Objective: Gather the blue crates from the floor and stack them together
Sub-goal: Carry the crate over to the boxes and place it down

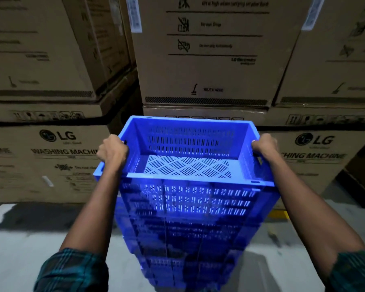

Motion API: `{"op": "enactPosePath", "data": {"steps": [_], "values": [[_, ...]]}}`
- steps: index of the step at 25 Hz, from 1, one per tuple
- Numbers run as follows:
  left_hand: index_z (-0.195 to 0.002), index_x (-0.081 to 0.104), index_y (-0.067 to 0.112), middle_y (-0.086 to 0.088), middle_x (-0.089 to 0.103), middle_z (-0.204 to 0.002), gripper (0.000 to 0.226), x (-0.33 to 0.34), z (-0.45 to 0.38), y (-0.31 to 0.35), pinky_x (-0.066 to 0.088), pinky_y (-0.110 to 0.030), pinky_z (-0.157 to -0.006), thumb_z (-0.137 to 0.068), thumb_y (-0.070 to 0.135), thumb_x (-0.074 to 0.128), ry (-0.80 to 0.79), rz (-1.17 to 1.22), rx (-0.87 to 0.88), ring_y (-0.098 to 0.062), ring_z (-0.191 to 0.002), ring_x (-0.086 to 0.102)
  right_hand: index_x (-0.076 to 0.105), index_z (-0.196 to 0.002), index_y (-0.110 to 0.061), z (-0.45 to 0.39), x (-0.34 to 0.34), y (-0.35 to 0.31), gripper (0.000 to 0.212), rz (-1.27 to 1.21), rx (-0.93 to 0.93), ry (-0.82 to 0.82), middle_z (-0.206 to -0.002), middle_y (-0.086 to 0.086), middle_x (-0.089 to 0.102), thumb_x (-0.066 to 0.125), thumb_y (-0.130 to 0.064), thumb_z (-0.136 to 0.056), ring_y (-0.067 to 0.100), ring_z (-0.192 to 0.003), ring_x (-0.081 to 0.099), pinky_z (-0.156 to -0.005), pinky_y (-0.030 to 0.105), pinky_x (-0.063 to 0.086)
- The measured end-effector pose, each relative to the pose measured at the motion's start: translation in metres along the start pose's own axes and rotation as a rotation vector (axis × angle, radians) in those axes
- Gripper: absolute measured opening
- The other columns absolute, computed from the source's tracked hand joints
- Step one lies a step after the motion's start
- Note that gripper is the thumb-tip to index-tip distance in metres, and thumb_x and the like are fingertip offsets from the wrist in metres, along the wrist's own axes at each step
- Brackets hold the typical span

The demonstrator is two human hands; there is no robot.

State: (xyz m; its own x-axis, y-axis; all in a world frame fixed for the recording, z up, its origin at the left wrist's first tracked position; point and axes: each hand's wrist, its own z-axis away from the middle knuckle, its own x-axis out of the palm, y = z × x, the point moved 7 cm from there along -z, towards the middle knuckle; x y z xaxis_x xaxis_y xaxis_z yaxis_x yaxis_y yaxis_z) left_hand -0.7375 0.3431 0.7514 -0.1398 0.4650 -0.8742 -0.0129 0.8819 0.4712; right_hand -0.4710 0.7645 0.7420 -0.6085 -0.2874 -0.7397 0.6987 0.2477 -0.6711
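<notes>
My left hand (112, 149) and right hand (263, 145) clamp the rigid slotted blue plastic crate (190, 165) by its side rims; it looks light, stiff, slightly slick.

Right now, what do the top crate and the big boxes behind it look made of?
Top crate: looks like moulded blue plastic, slightly glossy, with slotted walls and base. Boxes: matte brown corrugated cardboard by the look, with printed handling symbols and folded edges.

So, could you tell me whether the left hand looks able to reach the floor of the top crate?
Probably yes: the left hand grips the top crate by its rim, and the crate is open and empty.
</notes>
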Motion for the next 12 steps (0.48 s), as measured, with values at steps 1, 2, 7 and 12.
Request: {"op": "enactPosePath", "data": {"steps": [1,2,7,12], "values": [[-0.114,0.066,0.000,-0.024,0.065,-0.122,0.030,0.000,0.000,0.000,0.048,-0.044,-0.090,-0.094,0.021,0.059,0.003,0.001,0.017,-0.042,-0.114,0.061,0.063,-0.095,0.003,0.003,-0.003,-0.001,0.018,0.039,-0.009,-0.004,-0.087,0.020,0.058,0.054,-0.012,-0.091,0.036,-0.088,0.064,-0.071,0.030,0.041],[-0.113,0.066,0.000,-0.024,0.065,-0.121,0.029,-0.002,0.002,0.002,0.048,-0.043,-0.090,-0.094,0.020,0.058,0.008,0.009,0.033,-0.042,-0.114,0.061,0.063,-0.095,0.001,0.004,-0.003,-0.003,0.016,0.069,-0.024,-0.018,-0.090,0.020,0.059,0.054,-0.012,-0.091,0.035,-0.087,0.063,-0.070,0.030,0.041],[-0.114,0.065,0.001,-0.022,0.066,-0.119,0.028,-0.006,0.008,0.002,0.049,-0.043,-0.087,-0.094,0.020,0.059,0.013,-0.022,0.057,-0.041,-0.112,0.062,0.060,-0.116,-0.003,0.013,-0.002,-0.004,0.041,0.234,-0.088,-0.044,-0.121,0.023,0.064,0.058,-0.032,-0.087,0.038,-0.108,0.063,-0.084,0.037,0.049],[-0.119,0.066,0.009,-0.017,0.063,-0.122,0.036,-0.007,0.018,0.016,0.040,-0.042,-0.093,-0.093,0.034,0.061,0.101,-0.292,0.148,-0.036,-0.116,0.055,0.052,-0.133,-0.008,0.063,0.002,0.001,0.047,0.407,-0.165,0.022,-0.145,0.019,0.043,0.046,-0.037,-0.097,0.041,-0.129,0.045,-0.105,0.048,0.034]]}}
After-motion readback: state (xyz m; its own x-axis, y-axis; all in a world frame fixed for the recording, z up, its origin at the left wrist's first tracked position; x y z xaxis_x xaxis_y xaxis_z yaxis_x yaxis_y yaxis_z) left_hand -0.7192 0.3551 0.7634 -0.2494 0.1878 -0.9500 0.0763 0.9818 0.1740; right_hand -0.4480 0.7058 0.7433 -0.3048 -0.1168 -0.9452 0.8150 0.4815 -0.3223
